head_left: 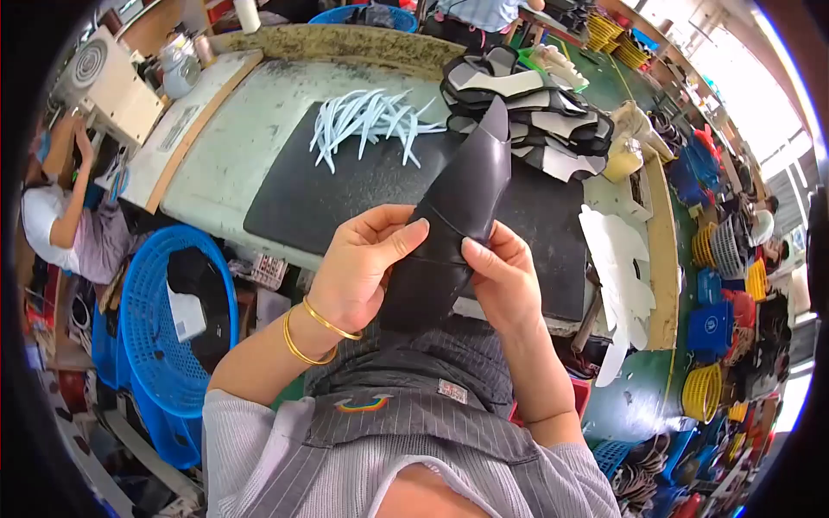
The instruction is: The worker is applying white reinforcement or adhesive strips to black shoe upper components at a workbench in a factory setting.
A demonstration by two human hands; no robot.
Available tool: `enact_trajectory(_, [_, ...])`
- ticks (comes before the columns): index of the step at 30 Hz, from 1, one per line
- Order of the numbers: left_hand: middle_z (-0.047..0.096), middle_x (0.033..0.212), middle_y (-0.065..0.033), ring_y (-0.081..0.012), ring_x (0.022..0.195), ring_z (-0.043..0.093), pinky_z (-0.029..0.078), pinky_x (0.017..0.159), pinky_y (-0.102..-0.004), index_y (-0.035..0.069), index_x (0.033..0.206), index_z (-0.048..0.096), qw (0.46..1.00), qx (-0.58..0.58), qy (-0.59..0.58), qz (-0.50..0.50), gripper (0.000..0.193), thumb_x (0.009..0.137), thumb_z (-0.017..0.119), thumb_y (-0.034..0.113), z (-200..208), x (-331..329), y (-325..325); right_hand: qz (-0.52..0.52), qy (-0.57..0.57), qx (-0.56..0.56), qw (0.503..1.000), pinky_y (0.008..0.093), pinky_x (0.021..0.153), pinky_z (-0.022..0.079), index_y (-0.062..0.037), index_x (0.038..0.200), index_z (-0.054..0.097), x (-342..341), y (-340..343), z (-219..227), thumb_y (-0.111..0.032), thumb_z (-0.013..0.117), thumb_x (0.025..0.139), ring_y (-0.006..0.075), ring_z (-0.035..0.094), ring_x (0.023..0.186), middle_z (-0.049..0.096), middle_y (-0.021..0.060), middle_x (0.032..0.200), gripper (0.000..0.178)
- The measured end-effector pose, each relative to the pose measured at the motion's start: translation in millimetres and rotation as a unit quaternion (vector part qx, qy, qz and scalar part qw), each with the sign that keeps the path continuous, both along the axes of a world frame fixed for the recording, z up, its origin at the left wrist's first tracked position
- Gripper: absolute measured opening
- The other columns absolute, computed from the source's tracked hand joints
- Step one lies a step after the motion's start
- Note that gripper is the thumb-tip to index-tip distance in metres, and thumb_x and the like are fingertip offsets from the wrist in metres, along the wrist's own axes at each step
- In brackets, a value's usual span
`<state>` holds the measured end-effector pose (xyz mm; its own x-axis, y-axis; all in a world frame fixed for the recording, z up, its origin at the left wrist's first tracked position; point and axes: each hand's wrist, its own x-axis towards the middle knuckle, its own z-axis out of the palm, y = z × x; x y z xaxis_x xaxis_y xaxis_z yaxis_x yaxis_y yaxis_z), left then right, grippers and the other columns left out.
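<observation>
Both my hands grip a black leather shoe upper (466, 190) above the near edge of the bench. Its pointed end reaches away from me, and a seam crosses its middle. My left hand (367, 259) is closed on the left edge, with the thumb pressed on top. Closed on the right edge is my right hand (505, 276), its thumb lying on the leather near the seam. The fingers beneath the upper are partly hidden. Under it lies a black mat (298, 194), with a pile of pale blue strips (371, 121) on its far part.
Stacked black and grey shoe pieces (553, 121) lie at the far right of the bench. White flat sheets (617, 276) rest along its right side. A blue basket (142, 345) holding dark pieces stands at my left. Another person (60, 216) sits at far left beside a cream machine (112, 82).
</observation>
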<state>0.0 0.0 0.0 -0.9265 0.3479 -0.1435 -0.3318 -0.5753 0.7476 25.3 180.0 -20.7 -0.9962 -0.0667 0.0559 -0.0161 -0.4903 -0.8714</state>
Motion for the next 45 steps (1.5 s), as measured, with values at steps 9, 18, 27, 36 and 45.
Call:
enact_trajectory(9, [0.058,0.073,0.0026,-0.0052,0.064,0.049,0.042,0.059,-0.0220,0.001,0.091,0.062,0.950,-0.231,0.203,0.044,0.019,0.098,0.060,0.018,-40.9,-3.2,-6.5,-0.019,-0.081,-0.047,0.995,0.0264,0.082,0.051,0.0004,0.109,0.064,3.0,-28.9,-1.5,-0.014,0.067,0.093,0.0106,0.064,0.093,0.068,0.0058,0.104,0.022])
enact_trajectory(18, [0.031,0.061,0.0059,-0.0039,0.059,0.030,0.027,0.050,-0.0259,0.003,0.071,0.041,0.917,-0.264,0.256,0.153,0.043,0.102,0.055,0.029,-67.5,-9.6,2.9,0.042,-0.210,-0.214,0.953,0.0312,0.078,0.055,0.0011,0.104,0.063,-8.1,-32.8,-35.9,-0.019,0.069,0.092,0.0166,0.067,0.086,0.070,0.0084,0.099,0.024])
enact_trajectory(27, [0.034,0.071,0.0101,-0.0018,0.068,0.032,0.030,0.055,-0.0224,0.007,0.074,0.046,0.950,-0.192,0.245,-0.024,0.028,0.098,0.060,0.015,-57.6,-1.2,-19.3,0.120,-0.154,-0.111,0.974,0.0340,0.084,0.054,0.0000,0.114,0.061,3.4,-17.1,-34.2,-0.008,0.073,0.084,0.0201,0.068,0.092,0.070,0.0093,0.104,0.034])
enact_trajectory(36, [0.044,0.062,-0.0052,-0.0190,0.054,0.040,0.038,0.052,-0.0313,0.003,0.070,0.046,0.502,-0.640,0.503,0.292,0.033,0.092,0.068,0.017,31.6,-102.8,-134.6,-0.021,0.022,0.286,0.958,0.0280,0.074,0.053,0.0009,0.100,0.063,-86.1,33.1,16.1,-0.027,0.059,0.099,0.0140,0.065,0.080,0.068,0.0081,0.087,0.028])
enact_trajectory(45, [0.066,0.090,-0.0121,-0.0342,0.079,0.064,0.052,0.067,-0.0446,0.008,0.089,0.065,0.382,-0.812,0.402,0.181,0.020,0.095,0.058,0.026,-106.0,-235.3,-189.6,-0.168,0.228,0.685,0.671,0.0417,0.075,0.051,-0.0007,0.100,0.067,-263.2,205.4,38.7,-0.031,0.061,0.091,0.0308,0.066,0.083,0.067,0.0190,0.087,0.033])
